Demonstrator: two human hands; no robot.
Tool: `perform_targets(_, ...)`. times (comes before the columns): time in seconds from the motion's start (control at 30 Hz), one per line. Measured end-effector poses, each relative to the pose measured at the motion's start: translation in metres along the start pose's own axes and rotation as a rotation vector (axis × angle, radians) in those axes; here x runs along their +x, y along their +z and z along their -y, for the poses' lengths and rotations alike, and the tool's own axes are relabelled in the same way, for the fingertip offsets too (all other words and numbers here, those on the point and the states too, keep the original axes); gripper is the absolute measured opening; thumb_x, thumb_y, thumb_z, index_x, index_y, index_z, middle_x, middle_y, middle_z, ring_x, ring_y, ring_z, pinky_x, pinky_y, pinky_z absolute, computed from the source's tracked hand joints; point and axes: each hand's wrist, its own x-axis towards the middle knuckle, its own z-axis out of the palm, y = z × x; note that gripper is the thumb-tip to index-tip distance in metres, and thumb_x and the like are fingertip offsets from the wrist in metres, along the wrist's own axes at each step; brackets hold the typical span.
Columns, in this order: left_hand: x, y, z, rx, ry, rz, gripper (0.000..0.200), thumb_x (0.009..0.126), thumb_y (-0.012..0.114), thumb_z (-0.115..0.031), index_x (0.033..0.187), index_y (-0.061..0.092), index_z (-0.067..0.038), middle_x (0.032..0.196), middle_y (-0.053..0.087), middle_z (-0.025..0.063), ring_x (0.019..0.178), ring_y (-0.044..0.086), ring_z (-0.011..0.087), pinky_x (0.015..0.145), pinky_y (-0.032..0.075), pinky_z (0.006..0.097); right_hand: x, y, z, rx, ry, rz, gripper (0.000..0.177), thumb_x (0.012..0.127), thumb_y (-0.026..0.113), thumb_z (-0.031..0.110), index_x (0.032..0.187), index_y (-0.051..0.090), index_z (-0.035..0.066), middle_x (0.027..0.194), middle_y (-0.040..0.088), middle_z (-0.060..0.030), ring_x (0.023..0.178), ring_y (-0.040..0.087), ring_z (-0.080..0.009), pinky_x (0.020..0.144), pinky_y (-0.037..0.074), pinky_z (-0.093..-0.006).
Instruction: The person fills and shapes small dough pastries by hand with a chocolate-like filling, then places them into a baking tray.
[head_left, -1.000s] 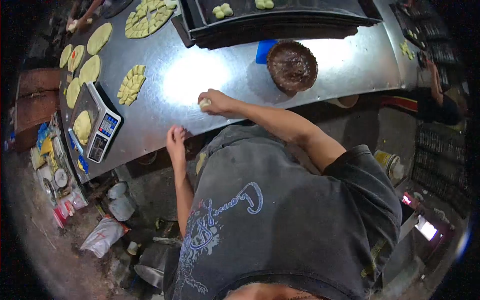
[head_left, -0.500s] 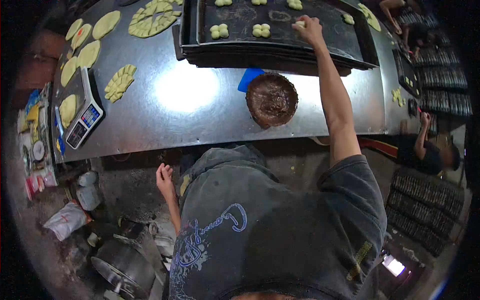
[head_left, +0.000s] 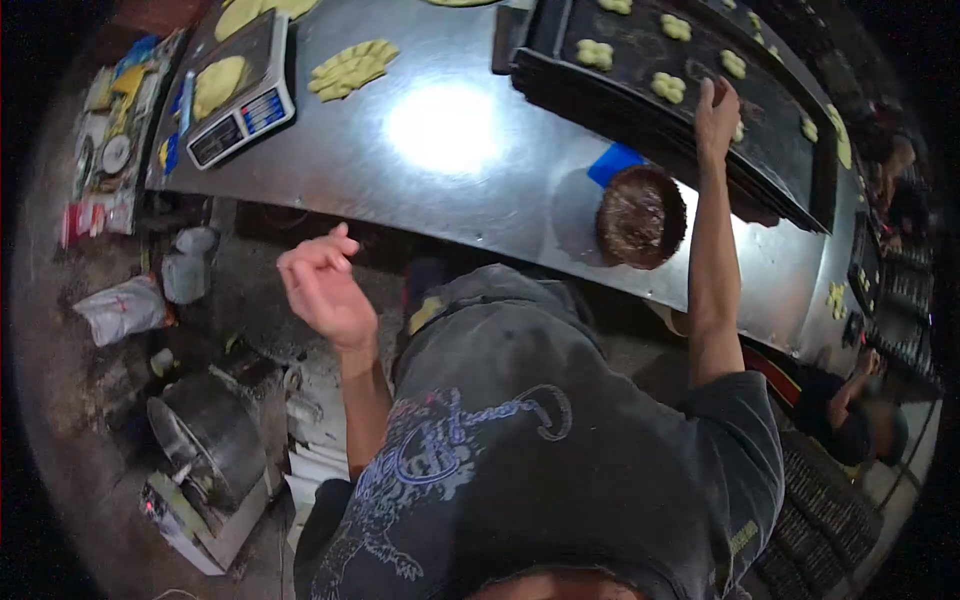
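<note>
My right hand (head_left: 718, 120) is over the front part of a dark baking tray (head_left: 770, 165), fingers stretched forward and nothing visible in them. Beside it, a dough cluster (head_left: 738, 131) is partly hidden by the hand. Just left of the fingertips sits another pale cluster of small dough balls (head_left: 668, 88), with one more cluster (head_left: 595, 54) further left. My left hand (head_left: 330, 290) is raised off the table's front edge, palm up, fingers loosely bent and apart, holding nothing. A round bowl of brown paste (head_left: 642, 218) stands below the tray, near my right forearm.
A blue scraper (head_left: 614, 163) lies behind the bowl. On the metal table (head_left: 400, 190), a scale (head_left: 240, 95) carries flat dough (head_left: 218, 85), and cut dough (head_left: 353, 70) lies beside it. Another person (head_left: 850, 410) is at the far right. A large metal pot (head_left: 207, 430) stands low left.
The view has swung, shifting the table and tray. My right hand has let go of the dough cluster, which now rests on the tray. My left hand has risen.
</note>
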Motion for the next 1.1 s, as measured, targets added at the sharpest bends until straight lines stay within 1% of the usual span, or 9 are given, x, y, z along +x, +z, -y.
perform_targets(0.07,0.029,0.015,-0.047,-0.368,0.221,0.33,0.041,0.106,0.035,-0.04,0.077,0.045,-0.013,0.07,0.05,-0.0001,0.068,0.049,0.017,0.093,0.043,0.0474,-0.047,0.028,0.052,0.138,-0.158,0.094,0.04,0.095,0.066,0.032,0.118,0.066,0.0,0.112,0.065,-0.019,0.105,0.063,-0.0307,0.092,0.049,-0.0393)
perform_targets(0.2,0.064,0.022,-0.115,-0.964,0.416,0.758,0.028,0.093,0.057,-0.027,0.068,0.056,-0.015,0.067,0.058,-0.0011,0.07,0.056,0.0151,0.076,0.044,0.033,-0.17,0.108,0.124,0.441,-0.23,0.858,0.033,0.09,0.072,0.018,0.119,0.065,0.003,0.117,0.065,-0.0117,0.107,0.063,-0.0252,0.094,0.05,-0.0368)
perform_targets(0.33,0.105,0.038,-0.141,-1.342,0.689,0.699,0.03,0.085,0.049,0.003,0.057,0.052,-0.005,0.064,0.06,0.0092,0.084,0.071,0.0217,0.088,0.053,0.033,-0.266,0.15,0.208,0.452,-0.287,1.477,0.036,0.095,0.066,0.024,0.123,0.063,0.002,0.121,0.063,-0.0167,0.108,0.063,-0.0295,0.094,0.051,-0.041)
perform_targets(0.4,0.122,0.019,-0.139,-1.368,0.526,0.688,0.031,0.083,0.049,0.004,0.055,0.046,-0.009,0.058,0.054,0.0058,0.074,0.067,0.0212,0.084,0.052,0.0321,-0.283,0.17,0.236,0.43,-0.438,1.586,0.037,0.097,0.063,0.029,0.121,0.064,0.001,0.117,0.065,-0.0183,0.105,0.064,-0.0324,0.093,0.051,-0.042)
perform_targets(0.53,0.127,-0.078,-0.104,-1.417,0.576,0.613,0.028,0.083,0.058,-0.003,0.057,0.052,-0.01,0.055,0.053,0.0035,0.06,0.062,0.0173,0.068,0.048,0.031,-0.276,0.217,0.275,0.337,-0.311,1.586,0.036,0.098,0.062,0.031,0.119,0.065,0.002,0.117,0.066,-0.0166,0.107,0.064,-0.0296,0.092,0.05,-0.0398)
perform_targets(0.6,0.182,-0.029,-0.12,-1.32,0.996,0.26,0.034,0.086,0.048,0.005,0.056,0.045,-0.01,0.059,0.053,0.005,0.07,0.063,0.021,0.089,0.053,0.034,-0.255,0.252,0.291,0.299,-0.34,1.535,0.036,0.098,0.061,0.031,0.12,0.065,0.002,0.116,0.067,-0.0168,0.106,0.064,-0.0297,0.091,0.051,-0.0398)
perform_targets(0.8,0.222,-0.061,-0.117,-1.059,1.212,-0.1,0.037,0.091,0.047,0.003,0.058,0.046,-0.012,0.059,0.051,0.003,0.067,0.059,0.0204,0.095,0.052,0.0383,-0.208,0.375,0.336,0.168,-0.361,1.275,0.036,0.095,0.061,0.03,0.12,0.066,0.006,0.111,0.069,-0.0189,0.097,0.068,-0.0314,0.087,0.053,-0.0418)
perform_targets(0.97,0.229,-0.101,-0.115,-1.088,0.938,0.068,0.036,0.09,0.047,0.004,0.058,0.046,-0.011,0.059,0.051,0.0035,0.068,0.06,0.0198,0.094,0.053,0.039,-0.215,0.432,0.372,-0.099,-0.647,0.781,0.037,0.093,0.06,0.025,0.126,0.062,0.009,0.104,0.066,-0.0175,0.102,0.06,-0.035,0.085,0.051,-0.0407)
perform_targets(1.1,0.256,-0.11,-0.109,-1.086,1.119,0.152,0.034,0.089,0.048,0.005,0.058,0.046,-0.01,0.06,0.053,0.0045,0.064,0.059,0.0201,0.085,0.055,0.0393,-0.23,0.484,0.35,-0.035,-0.575,0.892,0.035,0.088,0.064,0.02,0.121,0.066,0.008,0.114,0.058,-0.023,0.1,0.062,-0.0396,0.082,0.054,-0.047)
